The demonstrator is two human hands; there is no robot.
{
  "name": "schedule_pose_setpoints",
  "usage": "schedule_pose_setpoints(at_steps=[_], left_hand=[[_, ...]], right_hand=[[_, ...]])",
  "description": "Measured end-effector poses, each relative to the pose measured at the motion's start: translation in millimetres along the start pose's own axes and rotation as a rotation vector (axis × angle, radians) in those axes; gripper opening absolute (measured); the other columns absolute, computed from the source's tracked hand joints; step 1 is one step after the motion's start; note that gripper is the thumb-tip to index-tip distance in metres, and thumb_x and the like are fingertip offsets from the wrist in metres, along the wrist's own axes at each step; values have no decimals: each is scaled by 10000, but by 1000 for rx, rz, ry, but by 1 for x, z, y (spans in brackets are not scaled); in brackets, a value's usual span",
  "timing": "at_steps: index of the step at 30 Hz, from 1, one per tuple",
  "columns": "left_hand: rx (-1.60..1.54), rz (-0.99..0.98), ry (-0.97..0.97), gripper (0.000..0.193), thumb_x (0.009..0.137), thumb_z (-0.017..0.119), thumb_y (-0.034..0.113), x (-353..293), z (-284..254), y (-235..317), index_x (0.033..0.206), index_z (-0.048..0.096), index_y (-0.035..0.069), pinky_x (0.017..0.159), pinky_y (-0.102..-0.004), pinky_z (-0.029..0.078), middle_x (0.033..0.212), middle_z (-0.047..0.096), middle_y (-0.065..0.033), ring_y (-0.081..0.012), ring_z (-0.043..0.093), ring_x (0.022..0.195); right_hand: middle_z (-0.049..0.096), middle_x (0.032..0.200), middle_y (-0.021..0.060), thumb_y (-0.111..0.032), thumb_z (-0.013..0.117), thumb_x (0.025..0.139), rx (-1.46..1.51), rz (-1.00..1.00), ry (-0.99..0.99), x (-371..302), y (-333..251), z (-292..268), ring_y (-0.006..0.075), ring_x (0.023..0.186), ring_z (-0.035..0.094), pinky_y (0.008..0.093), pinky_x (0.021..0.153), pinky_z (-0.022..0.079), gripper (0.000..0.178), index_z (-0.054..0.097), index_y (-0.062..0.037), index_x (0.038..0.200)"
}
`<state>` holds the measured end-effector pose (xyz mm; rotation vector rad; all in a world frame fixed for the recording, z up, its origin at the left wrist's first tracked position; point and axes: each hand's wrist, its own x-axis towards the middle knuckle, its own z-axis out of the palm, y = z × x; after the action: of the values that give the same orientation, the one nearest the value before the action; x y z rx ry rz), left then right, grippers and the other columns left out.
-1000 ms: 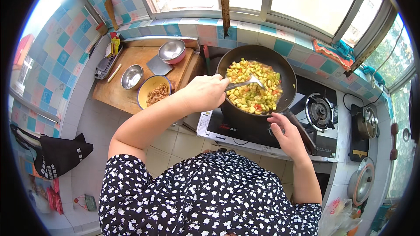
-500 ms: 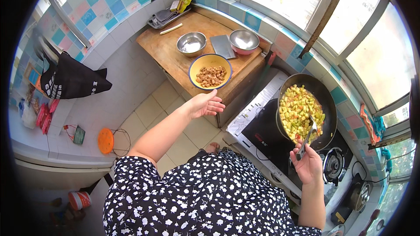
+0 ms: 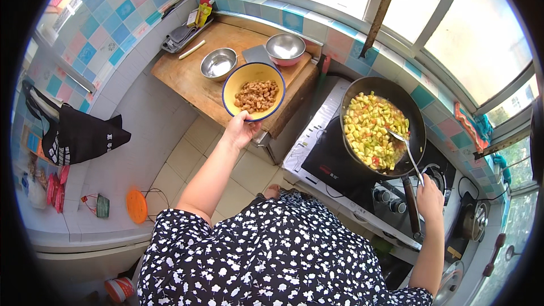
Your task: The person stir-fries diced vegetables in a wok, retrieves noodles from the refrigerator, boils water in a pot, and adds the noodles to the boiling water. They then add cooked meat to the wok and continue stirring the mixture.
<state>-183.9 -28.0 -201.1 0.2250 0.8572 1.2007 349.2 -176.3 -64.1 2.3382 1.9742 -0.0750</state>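
My left hand (image 3: 241, 130) is closed on the near rim of a yellow bowl (image 3: 231, 89) with a blue edge, thumb on top. Browned chunks of what looks like meat (image 3: 256, 96) lie in it. The bowl appears raised above the front of the wooden board. On the right, my right hand (image 3: 430, 197) grips the long handle of a metal spatula (image 3: 412, 154). Its head rests among diced green vegetables (image 3: 371, 130) with red bits, inside a dark wok (image 3: 417, 130). The wok's handle (image 3: 411, 207) points toward me, just left of my right hand.
Two metal bowls (image 3: 219, 64) (image 3: 285, 49) and a cleaver (image 3: 256, 55) rest on the wooden board (image 3: 175, 76). The wok sits on a black-topped gas stove (image 3: 326, 158) below the windows. A black bag (image 3: 85, 130) hangs at left; an orange stool (image 3: 136, 202) stands below it.
My left hand, open beside the yellow bowl before, now grips its rim, and the bowl looks lifted. My right hand has shifted its hold on the spatula, which now slants further from the wok.
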Motion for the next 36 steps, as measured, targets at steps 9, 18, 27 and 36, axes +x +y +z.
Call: schedule_pose_setpoints(at_steps=[9,18,27,36], left_hand=[[52,-44,-471,524,811,464,160,-12,160,1,1315,402,34,916,-421,474,1296,518,-153,-292,549,1132],[774,68,-479,654,867,615,523,32,276,-75,1275,281,136,794,-323,504,1192,489,-75,-157,546,1063],[1162,314,-635,794,816,616,624,58,316,-112,1348,312,120,973,-385,397,1274,433,-118,-219,455,1190],[1500,724,-716,882,761,667,624,44,335,-88,1351,337,57,1041,-377,358,1304,398,-181,-288,428,1244]], right_hand=[[636,1006,160,-169,568,915,587,145,61,-47,22,-54,285,878,600,336,788,451,376,552,-14,1257],[566,830,96,-203,560,921,353,-23,362,-62,-12,-73,293,708,592,376,635,462,352,577,-59,1242],[583,856,66,-221,581,893,70,-119,383,-9,-34,-50,234,763,636,358,639,503,375,572,-78,1239],[596,887,76,-235,567,903,-12,-131,240,-20,-30,-57,246,792,639,367,683,502,366,586,-88,1238]])
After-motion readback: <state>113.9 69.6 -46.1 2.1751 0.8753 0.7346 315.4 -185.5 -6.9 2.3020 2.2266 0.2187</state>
